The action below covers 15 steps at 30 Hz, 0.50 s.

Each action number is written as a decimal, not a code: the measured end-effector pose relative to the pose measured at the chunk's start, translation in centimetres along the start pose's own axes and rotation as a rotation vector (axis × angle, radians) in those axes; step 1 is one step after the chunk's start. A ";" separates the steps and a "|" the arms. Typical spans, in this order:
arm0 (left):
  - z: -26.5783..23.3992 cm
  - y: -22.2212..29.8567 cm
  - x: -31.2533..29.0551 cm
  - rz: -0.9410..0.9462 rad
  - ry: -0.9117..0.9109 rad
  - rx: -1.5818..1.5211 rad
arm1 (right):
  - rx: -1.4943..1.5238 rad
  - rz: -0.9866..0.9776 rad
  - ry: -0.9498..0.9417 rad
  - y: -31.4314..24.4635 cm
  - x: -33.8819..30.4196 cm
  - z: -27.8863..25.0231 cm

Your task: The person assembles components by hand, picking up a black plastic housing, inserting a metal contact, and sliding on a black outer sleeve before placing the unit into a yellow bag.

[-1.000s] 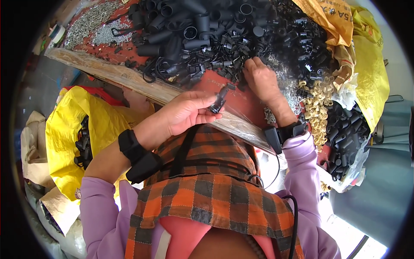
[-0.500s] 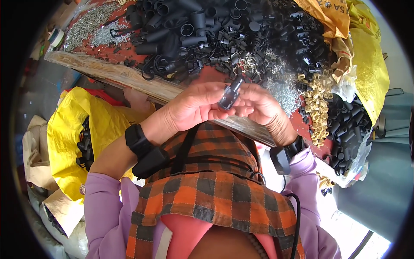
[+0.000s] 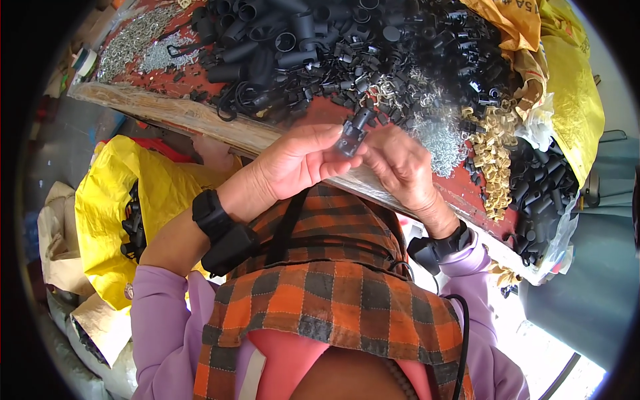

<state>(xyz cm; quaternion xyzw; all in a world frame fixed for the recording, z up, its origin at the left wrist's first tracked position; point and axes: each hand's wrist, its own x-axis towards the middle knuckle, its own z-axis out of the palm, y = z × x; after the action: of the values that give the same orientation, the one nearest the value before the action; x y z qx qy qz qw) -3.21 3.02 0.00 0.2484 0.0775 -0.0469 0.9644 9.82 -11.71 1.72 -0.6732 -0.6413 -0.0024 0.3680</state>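
Observation:
My left hand (image 3: 300,160) pinches a small black plastic fitting (image 3: 351,137) between thumb and fingers. The fitting is stepped, with a wide body and a narrower round end tilted up and to the right. Close by on its right is my right hand (image 3: 404,167), with its back turned up and its fingers curled in. Whatever those fingers hold, if anything, is hidden. Both hands are over the near edge of a red worktable (image 3: 327,113). Beyond them lie loose small black parts (image 3: 343,83) and a pile of silvery screws (image 3: 437,143).
Black tubes (image 3: 300,30) are heaped at the back. Brass-coloured clips (image 3: 492,163) lie at the right, beside more black pieces (image 3: 543,190) and a yellow sack (image 3: 573,87). Wood edging (image 3: 180,120) runs along the table front. Another yellow sack (image 3: 107,213) holding black parts stands at left.
My right hand has drawn slightly right from the fitting and turned its back up, fingers curling in. My left hand keeps hold of the fitting, nearly in place.

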 end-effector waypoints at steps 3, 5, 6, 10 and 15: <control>0.3 0.1 -0.2 0.018 -0.058 -0.013 | 0.220 0.152 -0.003 0.4 -0.3 -0.1; 0.6 0.4 -0.4 0.034 -0.011 0.024 | 0.575 0.400 0.057 0.9 -0.8 0.4; 0.8 0.5 -0.5 0.053 0.039 0.057 | 0.574 0.399 0.063 1.0 -0.7 0.2; 0.8 0.3 -0.5 0.051 0.085 0.069 | 1.092 0.612 0.097 0.1 -0.6 -0.3; 0.7 -0.3 -0.4 0.019 0.073 0.085 | 1.060 0.540 0.165 -0.8 -0.7 0.3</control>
<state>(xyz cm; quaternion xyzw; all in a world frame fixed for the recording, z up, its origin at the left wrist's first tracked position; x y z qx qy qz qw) -3.60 2.45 0.53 0.2914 0.1082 -0.0317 0.9499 8.91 -12.23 1.59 -0.5345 -0.3308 0.3593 0.6898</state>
